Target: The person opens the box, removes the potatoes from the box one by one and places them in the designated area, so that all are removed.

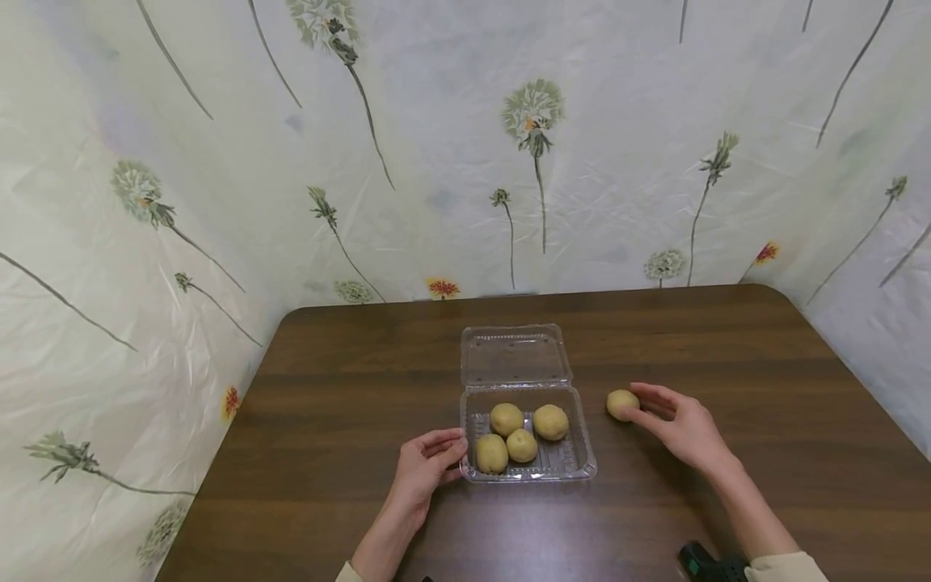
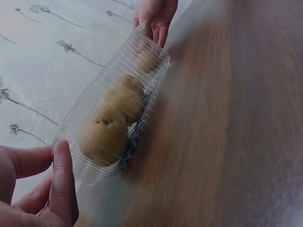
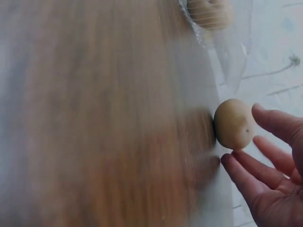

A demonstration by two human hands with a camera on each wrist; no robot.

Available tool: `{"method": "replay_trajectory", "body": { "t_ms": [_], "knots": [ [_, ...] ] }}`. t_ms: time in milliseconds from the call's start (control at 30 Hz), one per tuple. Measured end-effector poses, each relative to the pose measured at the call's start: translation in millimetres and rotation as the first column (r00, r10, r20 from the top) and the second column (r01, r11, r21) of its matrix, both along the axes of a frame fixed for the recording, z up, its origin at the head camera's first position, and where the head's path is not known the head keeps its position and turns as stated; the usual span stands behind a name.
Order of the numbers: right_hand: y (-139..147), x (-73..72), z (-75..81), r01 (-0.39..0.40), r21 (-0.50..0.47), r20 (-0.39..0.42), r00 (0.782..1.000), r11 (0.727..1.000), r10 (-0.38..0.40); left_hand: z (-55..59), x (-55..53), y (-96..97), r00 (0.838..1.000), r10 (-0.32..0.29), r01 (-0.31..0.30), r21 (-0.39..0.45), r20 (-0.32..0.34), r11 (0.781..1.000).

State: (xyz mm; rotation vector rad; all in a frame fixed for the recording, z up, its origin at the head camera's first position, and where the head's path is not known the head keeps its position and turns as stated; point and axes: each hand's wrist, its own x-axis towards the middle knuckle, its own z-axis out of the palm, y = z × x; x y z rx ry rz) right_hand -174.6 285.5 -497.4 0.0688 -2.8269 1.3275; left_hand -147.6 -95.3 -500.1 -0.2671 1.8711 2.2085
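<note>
A clear plastic clamshell container (image 1: 562,457) stands on the wooden table with several potatoes (image 1: 550,422) in its base. Its lid (image 1: 515,356) lies folded back, away from the person. My left hand (image 1: 427,465) pinches the container's left rim between thumb and fingers, close up in the left wrist view. To the right of the container, one loose potato (image 1: 620,403) rests on the table. Around it is my right hand (image 1: 680,426), thumb on one side and fingers on the other. The right wrist view shows these fingers (image 3: 246,177) spread loosely beside the potato.
The brown table (image 1: 349,388) has a back edge close to a hanging sheet (image 1: 436,202) printed with dandelions, which also covers both sides. A dark device (image 1: 704,563) sits by the right wrist at the bottom edge of the head view.
</note>
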Motion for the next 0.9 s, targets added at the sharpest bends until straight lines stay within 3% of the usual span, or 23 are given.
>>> {"method": "replay_trajectory", "body": {
  "t_ms": [267,500,900],
  "knots": [
    [5,14.7,5.5,0.044,0.009,0.102,0.994,0.999,-0.045,-0.2,0.0,-0.2,1.000,0.003,-0.003,-0.009,0.012,1.000],
    [6,26.5,5.1,0.070,0.047,0.122,0.990,0.996,-0.075,1.8,0.3,0.3,1.000,0.001,-0.001,-0.016,0.005,1.000],
    [-1,41.6,7.7,0.037,0.053,0.149,0.988,0.998,-0.044,0.1,0.5,0.4,1.000,-0.006,0.006,0.040,-0.005,0.999]
  ]
}}
